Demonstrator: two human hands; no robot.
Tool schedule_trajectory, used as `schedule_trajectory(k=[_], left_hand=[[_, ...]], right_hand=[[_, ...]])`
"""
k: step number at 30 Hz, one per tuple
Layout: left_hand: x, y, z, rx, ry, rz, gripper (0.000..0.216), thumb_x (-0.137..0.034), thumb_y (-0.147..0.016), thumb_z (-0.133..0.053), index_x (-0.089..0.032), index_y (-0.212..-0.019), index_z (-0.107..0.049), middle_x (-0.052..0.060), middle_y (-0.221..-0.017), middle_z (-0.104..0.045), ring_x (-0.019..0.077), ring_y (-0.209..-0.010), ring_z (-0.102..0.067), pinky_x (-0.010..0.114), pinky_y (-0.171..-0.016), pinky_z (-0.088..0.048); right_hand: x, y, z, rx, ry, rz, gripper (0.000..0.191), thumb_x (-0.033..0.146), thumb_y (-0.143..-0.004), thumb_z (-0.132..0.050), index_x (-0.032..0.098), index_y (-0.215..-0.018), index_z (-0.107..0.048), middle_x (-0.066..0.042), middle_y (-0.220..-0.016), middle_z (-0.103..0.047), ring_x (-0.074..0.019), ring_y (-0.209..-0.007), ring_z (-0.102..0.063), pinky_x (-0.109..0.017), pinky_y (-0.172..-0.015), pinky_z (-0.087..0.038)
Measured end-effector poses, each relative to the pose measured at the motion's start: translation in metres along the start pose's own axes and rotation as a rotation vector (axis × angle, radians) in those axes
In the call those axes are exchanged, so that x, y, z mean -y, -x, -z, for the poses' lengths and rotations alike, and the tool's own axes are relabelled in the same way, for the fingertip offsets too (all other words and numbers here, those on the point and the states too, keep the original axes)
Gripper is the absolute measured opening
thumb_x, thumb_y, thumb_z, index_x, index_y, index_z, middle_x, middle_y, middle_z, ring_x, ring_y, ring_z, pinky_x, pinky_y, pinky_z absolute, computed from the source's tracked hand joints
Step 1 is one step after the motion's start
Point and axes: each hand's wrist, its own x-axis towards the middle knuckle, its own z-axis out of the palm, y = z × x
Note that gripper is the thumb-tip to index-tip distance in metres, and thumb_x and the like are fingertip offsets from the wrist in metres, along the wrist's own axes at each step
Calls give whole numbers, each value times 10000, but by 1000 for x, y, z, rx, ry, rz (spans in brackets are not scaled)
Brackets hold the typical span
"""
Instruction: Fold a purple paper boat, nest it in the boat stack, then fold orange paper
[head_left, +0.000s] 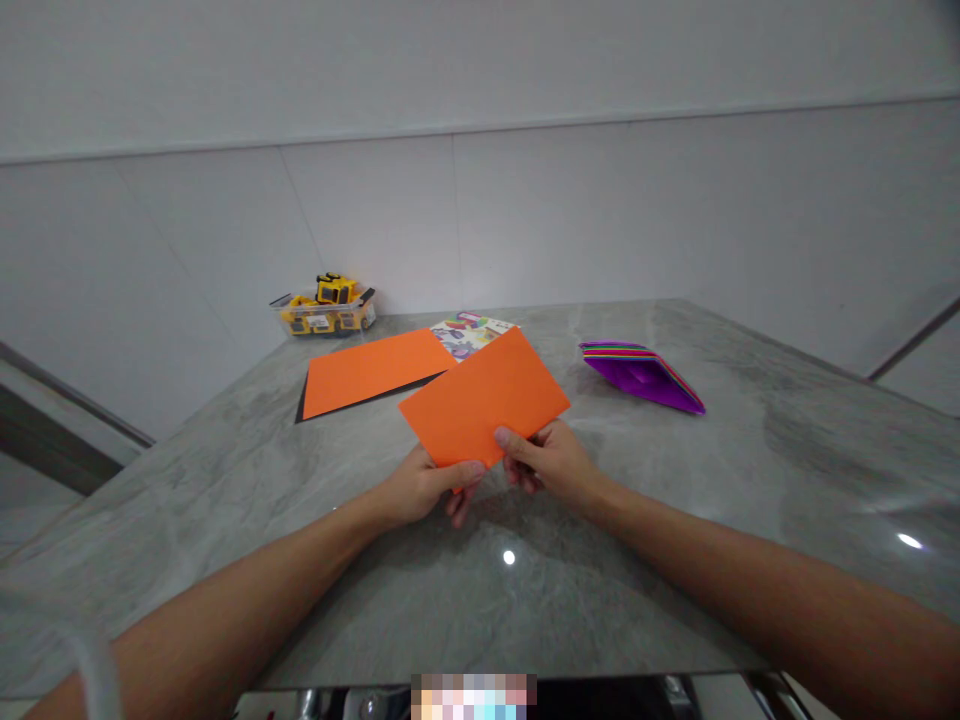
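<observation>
- your left hand (421,486) is pinching an orange paper (484,390)
- your right hand (556,462) is gripping it too
- purple stack (637,376) is just sitting on the bench (750,450)

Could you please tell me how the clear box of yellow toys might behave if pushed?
The clear box looks rigid, so it would probably keep its shape. Being low and wide, it seems unlikely to tip. One yellow toy rises above the rim, so it might shift or fall out.

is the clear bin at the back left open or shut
Open: a yellow toy sticks up above the clear bin's rim.
</observation>
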Motion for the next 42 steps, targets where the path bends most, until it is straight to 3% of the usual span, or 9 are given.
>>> schedule_trajectory(k=[6, 10, 16, 23, 26, 29, 32, 39, 42], left_hand=[[1, -4, 11, -104, -139, -40, 397, -467, -758, -560, -153, -519, -514, -6, -406, -506, 86, -354, -444, 203, -381, -301], [2, -4, 17, -135, -220, -78, 379, -432, -761, -590, -154, -511, -526, -17, -406, -497, 72, -374, -396, 199, -404, -299], [4, -2, 16, -142, -403, -162, 259, -411, -796, -598, -168, -704, -603, -27, -479, -537, 108, -449, -479, 209, -479, -390], [-5, -7, 14, -519, -168, -228, 344, -408, -780, -650, -145, -1002, -645, 75, -980, -685, 207, -826, -630, 278, -707, -501], [-7, -9, 15, -565, -58, -250, 450, -378, -726, -711, -163, -1112, -624, 80, -1100, -659, 213, -877, -631, 274, -723, -503], [-4, -10, 19, -503, -47, -207, 317, -375, -726, -712, -120, -913, -690, 55, -855, -688, 172, -724, -614, 239, -625, -467], [-1, -11, 27, -304, 50, -69, 312, -409, -716, -713, -98, -727, -684, 37, -670, -660, 136, -584, -572, 224, -542, -417], [-4, -10, 35, 114, 133, 207, 351, -407, -639, -766, -77, -736, -694, 83, -684, -677, 158, -578, -602, 226, -509, -417], [-1, -10, 23, 117, 83, 199, 357, -456, -739, -688, -108, -820, -680, 42, -707, -663, 117, -558, -571, 187, -474, -377]], right_hand=[[4, -9, 20, -258, -37, 48, 534, 625, -746, -603, 147, -515, -543, 3, -427, -501, -67, -325, -406, -203, -326, -254], [6, -14, 29, -377, -61, 162, 398, 553, -728, -657, 160, -708, -593, 12, -544, -554, -91, -403, -459, -203, -351, -305], [8, -15, 37, -424, 95, 269, 304, 441, -776, -622, 150, -698, -658, -24, -672, -620, -146, -624, -533, -257, -597, -428], [5, -11, 37, -455, 288, 272, 325, 412, -788, -581, 156, -591, -620, 5, -550, -497, -124, -524, -428, -241, -487, -317], [5, -9, 37, -445, 335, 277, 331, 397, -797, -562, 158, -570, -597, 9, -531, -448, -118, -507, -391, -241, -470, -279], [5, -9, 37, -443, 369, 269, 334, 386, -799, -545, 158, -557, -577, 9, -532, -422, -114, -499, -371, -246, -468, -261], [5, -12, 40, -397, 411, 258, 332, 369, -794, -533, 157, -539, -553, 12, -533, -400, -109, -500, -355, -247, -467, -239], [3, -16, 46, -105, 573, 157, 375, 360, -781, -514, 174, -471, -411, 44, -492, -266, -83, -466, -251, -237, -443, -162], [3, -11, 37, 12, 653, 168, 398, 343, -786, -535, 170, -457, -394, 49, -490, -260, -78, -470, -257, -234, -445, -161]])
